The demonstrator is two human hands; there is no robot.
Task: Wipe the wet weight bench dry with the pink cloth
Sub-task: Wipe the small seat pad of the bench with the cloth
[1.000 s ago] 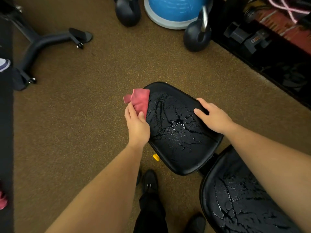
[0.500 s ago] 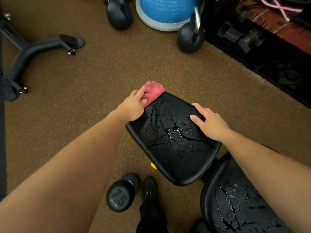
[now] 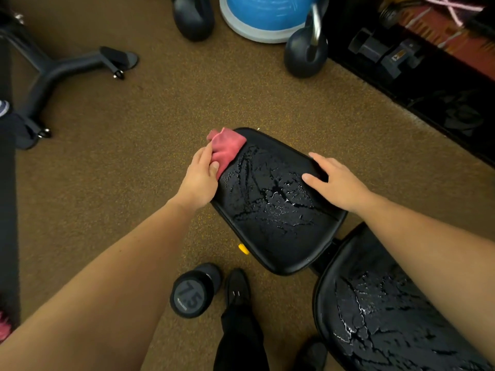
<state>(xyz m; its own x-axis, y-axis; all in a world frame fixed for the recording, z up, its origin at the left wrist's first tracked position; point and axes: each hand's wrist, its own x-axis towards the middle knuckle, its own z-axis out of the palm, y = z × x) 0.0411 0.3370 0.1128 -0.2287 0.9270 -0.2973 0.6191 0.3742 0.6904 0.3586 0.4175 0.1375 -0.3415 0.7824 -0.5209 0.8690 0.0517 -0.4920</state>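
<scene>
The black weight bench seat pad (image 3: 278,231) lies in the middle of the view, beaded with water across its centre. My left hand (image 3: 199,179) grips the pink cloth (image 3: 226,147) and presses it on the pad's far left corner. Flat on the pad's right edge rests my right hand (image 3: 336,182), fingers spread, holding nothing. At the lower right, the bench's back pad (image 3: 380,317) is also streaked with water, with my right forearm crossing above it.
A 7.5 dumbbell (image 3: 194,290) lies on the brown carpet beside my black shoe (image 3: 237,289). Two kettlebells (image 3: 305,54) and a blue balance dome (image 3: 265,14) stand at the top. A dark equipment leg (image 3: 61,68) spreads at the upper left; a black rack (image 3: 417,76) runs along the right.
My left hand slid the cloth from the pad's left edge up to its far corner and now sits slightly lower there. The right hand has stayed on the right edge.
</scene>
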